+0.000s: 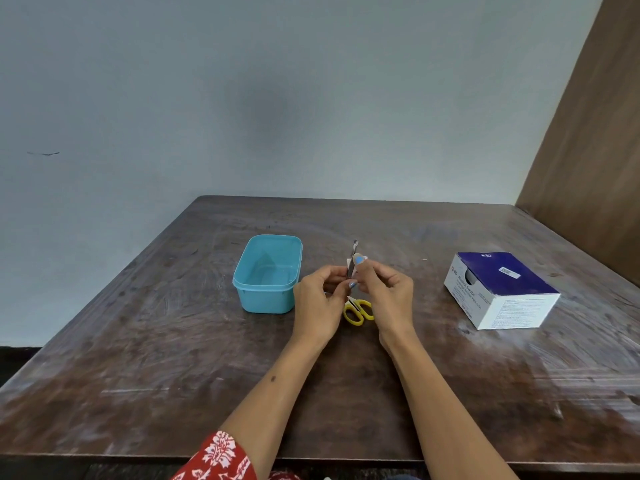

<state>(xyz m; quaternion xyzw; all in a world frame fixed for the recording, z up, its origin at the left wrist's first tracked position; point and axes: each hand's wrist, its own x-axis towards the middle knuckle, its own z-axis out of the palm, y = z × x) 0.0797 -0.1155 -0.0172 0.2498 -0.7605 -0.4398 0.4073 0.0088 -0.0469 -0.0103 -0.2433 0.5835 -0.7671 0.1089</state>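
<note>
Over the middle of the table, both hands meet around a small thin flat item (353,261), white and grey, seen nearly edge-on and standing upright. My left hand (317,303) pinches its lower part from the left. My right hand (386,294) pinches it from the right, thumb raised along its side. I cannot tell exactly what the item is. Below the hands, a pair of scissors with yellow handles (358,311) lies on the table, its blades mostly hidden by my fingers.
An open light-blue plastic tub (266,299) stands left of the hands and looks empty. A blue and white box of alcohol swabs (502,289) sits at the right. A brown wooden panel (588,140) rises behind the dark wooden table's (173,358) right corner.
</note>
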